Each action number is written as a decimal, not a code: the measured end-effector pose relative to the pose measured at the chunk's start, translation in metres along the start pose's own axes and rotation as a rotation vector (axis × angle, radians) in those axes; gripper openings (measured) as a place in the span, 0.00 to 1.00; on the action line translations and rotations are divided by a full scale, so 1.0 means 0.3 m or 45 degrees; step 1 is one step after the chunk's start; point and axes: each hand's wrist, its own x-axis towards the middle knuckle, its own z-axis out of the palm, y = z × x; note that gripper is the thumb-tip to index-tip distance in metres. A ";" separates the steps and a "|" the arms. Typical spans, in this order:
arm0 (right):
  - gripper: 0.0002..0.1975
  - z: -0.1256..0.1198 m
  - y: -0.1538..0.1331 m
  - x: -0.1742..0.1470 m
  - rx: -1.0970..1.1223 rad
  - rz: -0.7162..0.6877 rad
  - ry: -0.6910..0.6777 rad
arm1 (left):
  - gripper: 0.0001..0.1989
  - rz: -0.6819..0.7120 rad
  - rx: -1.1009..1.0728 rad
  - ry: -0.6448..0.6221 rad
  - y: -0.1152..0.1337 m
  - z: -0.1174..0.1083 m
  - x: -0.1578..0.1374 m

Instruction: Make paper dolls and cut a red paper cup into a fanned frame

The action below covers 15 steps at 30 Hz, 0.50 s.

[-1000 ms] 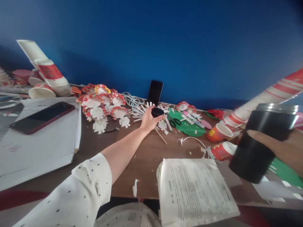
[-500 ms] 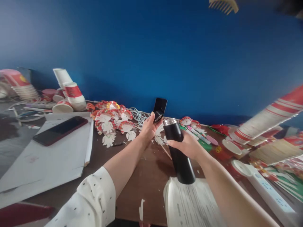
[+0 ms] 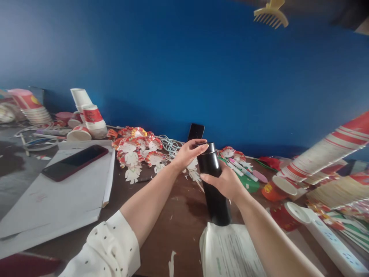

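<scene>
A tall black thermos bottle (image 3: 215, 196) is in the middle of the view, tilted slightly, its base by a folded stack of printed paper (image 3: 230, 250). My right hand (image 3: 226, 179) wraps around its upper body, thumb across the front. At its top sits a black lid (image 3: 211, 147), which my left hand (image 3: 190, 152) grips with thumb and fingers. Behind my left hand, a dark phone (image 3: 196, 131) leans against the blue wall. Red and white paper cutouts (image 3: 135, 148) lie in a heap left of my left hand.
To the left, another phone (image 3: 75, 162) rests on a white board (image 3: 57, 204). Paper cups (image 3: 93, 119) stand behind it. On the right are markers (image 3: 243, 169), red cups (image 3: 278, 188), a long cup stack (image 3: 325, 148) and a white power strip (image 3: 336, 242). Pale cables (image 3: 170, 144) lie along the wall.
My left hand has brought the lid from beside the leaning phone onto the mouth of the thermos bottle, which was uncovered. My right hand still holds the bottle.
</scene>
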 end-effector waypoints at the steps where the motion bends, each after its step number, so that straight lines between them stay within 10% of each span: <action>1: 0.23 0.002 -0.009 -0.012 0.037 -0.004 0.022 | 0.23 0.021 0.066 -0.002 0.026 0.006 -0.006; 8: 0.24 0.021 -0.053 -0.088 0.541 -0.156 -0.019 | 0.25 0.161 0.211 -0.154 0.165 0.047 -0.057; 15: 0.26 0.043 -0.020 -0.141 0.988 -0.371 -0.282 | 0.32 0.102 -0.119 -0.652 0.190 0.059 -0.082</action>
